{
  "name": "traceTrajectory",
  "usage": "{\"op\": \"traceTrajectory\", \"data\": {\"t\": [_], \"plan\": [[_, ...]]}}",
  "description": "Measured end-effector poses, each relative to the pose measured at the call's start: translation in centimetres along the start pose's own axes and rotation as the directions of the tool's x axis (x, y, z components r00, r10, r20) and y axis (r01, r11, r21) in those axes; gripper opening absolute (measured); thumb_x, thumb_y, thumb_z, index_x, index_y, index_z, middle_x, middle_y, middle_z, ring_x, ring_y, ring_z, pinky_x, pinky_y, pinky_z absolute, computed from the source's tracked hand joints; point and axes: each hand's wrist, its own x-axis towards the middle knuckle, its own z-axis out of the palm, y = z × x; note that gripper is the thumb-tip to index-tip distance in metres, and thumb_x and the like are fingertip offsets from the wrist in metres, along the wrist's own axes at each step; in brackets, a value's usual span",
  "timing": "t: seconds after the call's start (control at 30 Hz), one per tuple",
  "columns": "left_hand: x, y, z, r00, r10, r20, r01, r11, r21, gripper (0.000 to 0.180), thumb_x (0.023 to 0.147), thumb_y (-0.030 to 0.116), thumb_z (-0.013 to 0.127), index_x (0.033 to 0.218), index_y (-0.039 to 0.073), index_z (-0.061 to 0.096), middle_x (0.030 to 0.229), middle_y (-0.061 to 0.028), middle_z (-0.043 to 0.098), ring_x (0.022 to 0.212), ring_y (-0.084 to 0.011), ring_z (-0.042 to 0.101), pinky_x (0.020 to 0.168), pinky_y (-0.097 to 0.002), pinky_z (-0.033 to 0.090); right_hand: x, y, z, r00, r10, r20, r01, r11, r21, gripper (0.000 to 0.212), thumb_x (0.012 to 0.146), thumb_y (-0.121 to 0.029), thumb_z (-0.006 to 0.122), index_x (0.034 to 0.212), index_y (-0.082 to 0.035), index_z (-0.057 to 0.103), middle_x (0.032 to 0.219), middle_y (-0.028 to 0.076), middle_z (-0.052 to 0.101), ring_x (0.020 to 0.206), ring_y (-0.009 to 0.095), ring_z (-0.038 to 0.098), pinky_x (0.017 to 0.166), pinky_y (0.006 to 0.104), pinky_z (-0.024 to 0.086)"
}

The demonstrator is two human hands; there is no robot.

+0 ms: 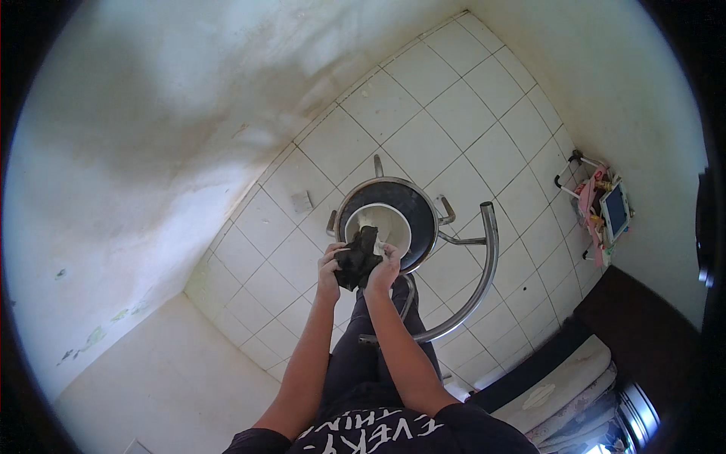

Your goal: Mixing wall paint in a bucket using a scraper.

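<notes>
Fingers (333, 250) of the left hand (327, 276) curl around one side of a crumpled black bag (358, 263), while the right hand (385, 271) grips its other side; pale residue whitens the fingers of both. The bag is held at the near side of a white bowl (396, 220), its narrow end overlapping the opening. The bowl rests on the dark seat of a round stool (425, 203), from whose metal frame a curved bar (490, 272) sweeps right. Beneath lies a white tiled floor (423, 91). Farther right stands a pink rack (586, 200); a blotchy wall (189, 113) rises on the left.
</notes>
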Motion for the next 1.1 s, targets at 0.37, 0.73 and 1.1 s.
{"op": "traceTrajectory", "data": {"t": [0.37, 0.73, 1.1], "plan": [[-0.2, -2.9, -2.0, 0.998, -0.061, 0.009, 0.061, 0.959, -0.276, 0.052, 0.065, 0.018, 0.045, 0.105, -0.009, 0.064, 0.116, -0.0156, 0.059, 0.107, -0.0254, 0.055, 0.100, -0.0307, 0.039, -1.8, -3.0, 1.2, 0.993, 0.035, -0.115, -0.068, 0.951, -0.300, 0.026, 0.076, 0.015, 0.051, 0.095, 0.000, 0.060, 0.087, 0.006, 0.062, 0.084, 0.015, 0.059, 0.081, 0.0255, 0.046], [0.8, -5.2, -2.7, 0.956, -0.288, 0.047, 0.238, 0.674, -0.699, 0.060, 0.080, 0.030, 0.042, 0.130, -0.001, 0.053, 0.126, -0.0178, 0.059, 0.115, -0.0320, 0.056, 0.101, -0.0417, 0.044, -4.9, -4.6, 0.9, 0.996, 0.054, 0.074, -0.036, 0.974, -0.222, 0.029, 0.068, 0.011, 0.055, 0.093, -0.003, 0.058, 0.089, 0.001, 0.057, 0.084, 0.011, 0.055, 0.074, 0.0236, 0.045], [3.6, -10.9, -7.1, 0.956, 0.000, 0.294, 0.229, 0.627, -0.745, 0.057, 0.086, 0.035, 0.037, 0.124, -0.002, 0.056, 0.122, -0.0173, 0.061, 0.111, -0.0306, 0.057, 0.100, -0.0409, 0.044, -8.8, -8.0, 2.4, 0.904, -0.066, 0.422, 0.313, 0.774, -0.550, 0.036, 0.071, 0.006, 0.059, 0.106, 0.000, 0.062, 0.101, 0.014, 0.066, 0.093, 0.026, 0.065, 0.086, 0.0356, 0.050]]}}
